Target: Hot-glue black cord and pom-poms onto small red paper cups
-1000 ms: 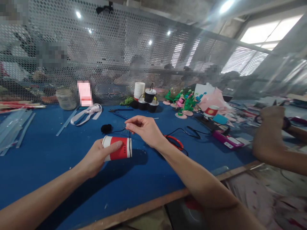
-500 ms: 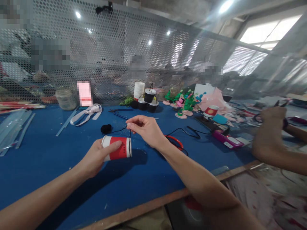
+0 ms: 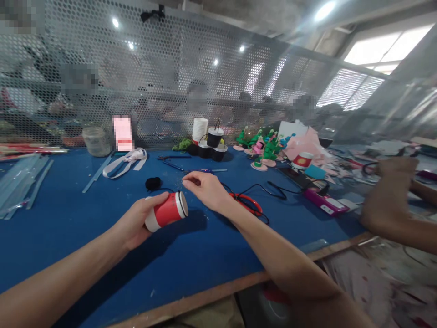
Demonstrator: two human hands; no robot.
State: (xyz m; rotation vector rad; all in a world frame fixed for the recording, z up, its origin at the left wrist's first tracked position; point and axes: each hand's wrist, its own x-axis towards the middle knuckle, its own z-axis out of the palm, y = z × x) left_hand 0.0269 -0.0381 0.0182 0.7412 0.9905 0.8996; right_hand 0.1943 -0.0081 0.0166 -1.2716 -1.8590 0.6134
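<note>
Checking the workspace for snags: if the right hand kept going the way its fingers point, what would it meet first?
Probably the black yarn ball, left of the right hand across bare blue table; depth is unclear.

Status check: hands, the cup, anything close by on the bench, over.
Left hand gripping red paper cup, tilted, off the table. Right hand pinched just past the cup's rim; thread not discernible. Black thread ball and red-handled scissors lie close by.

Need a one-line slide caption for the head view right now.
Left hand holds a red paper cup on its side over the blue table; right hand pinches black thread beside its rim.
</note>
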